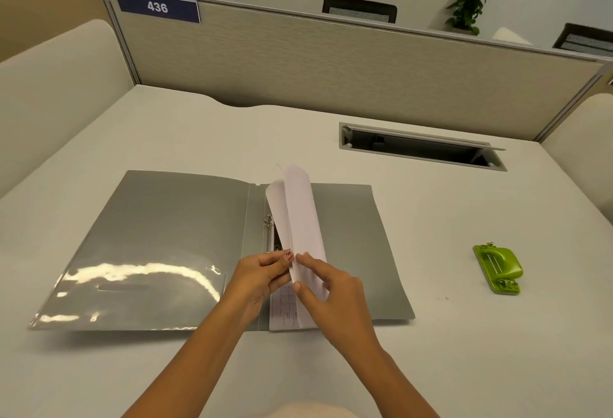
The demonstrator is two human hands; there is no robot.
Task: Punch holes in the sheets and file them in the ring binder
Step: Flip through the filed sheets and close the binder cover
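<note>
A grey ring binder lies open flat on the desk, its metal rings along the spine. White sheets stand curved up on edge over the rings, above the right cover. My left hand pinches the sheets' near edge from the left. My right hand holds the same edge from the right, thumb on the paper. A printed sheet lies under my hands. A green hole punch rests to the right, apart from both hands.
The white desk ends at a fabric partition bearing a blue sign "436". An open cable tray slot sits behind the binder at right. Chairs and potted plants stand beyond the partition.
</note>
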